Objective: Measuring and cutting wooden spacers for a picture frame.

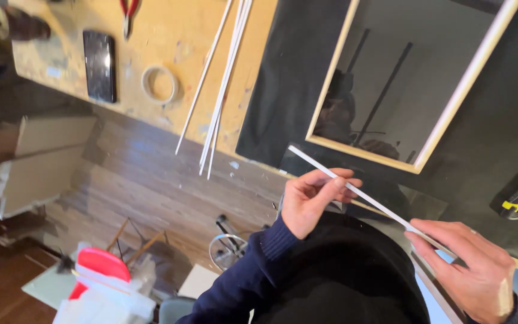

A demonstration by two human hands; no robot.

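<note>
Thin white strip (367,198), straight, flat, held slantwise over table edge. Left hand (313,201) pinches its middle; right hand (472,267) grips lower end. Wooden frame (415,84) just beyond on black mat (295,78); more strips (220,90) overhang yellow table (169,36); open floor at left.

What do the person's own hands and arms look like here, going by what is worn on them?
Both hands, the left hand and the right hand, are bare, with no gloves. The left arm wears a dark navy knitted sleeve with a ribbed cuff. Only a sliver of dark sleeve shows at the right wrist, by the picture's edge.
</note>
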